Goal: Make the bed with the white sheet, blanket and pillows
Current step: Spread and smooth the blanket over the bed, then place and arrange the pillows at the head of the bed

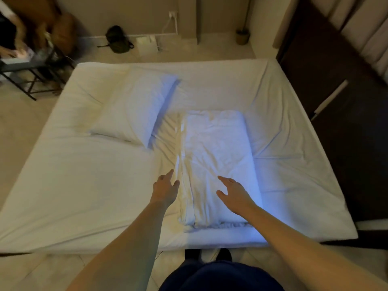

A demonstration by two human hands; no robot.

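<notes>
A white sheet (73,185) covers the mattress, wrinkled toward the right side. A folded white blanket (216,156) lies lengthwise in the middle, running from the near edge toward the centre. A white pillow (136,108) rests at an angle to its upper left. My left hand (164,189) hovers open at the blanket's left edge, fingers spread and holding nothing. Over the blanket's near right part, my right hand (234,194) is open too, empty. A second pillow is not in view.
A dark wooden headboard and bedside unit (336,101) border the bed's right side. A metal-framed table (31,70) stands at the far left, a dark bag (117,39) and a small bin (242,36) on the floor beyond the bed. I stand at the near edge.
</notes>
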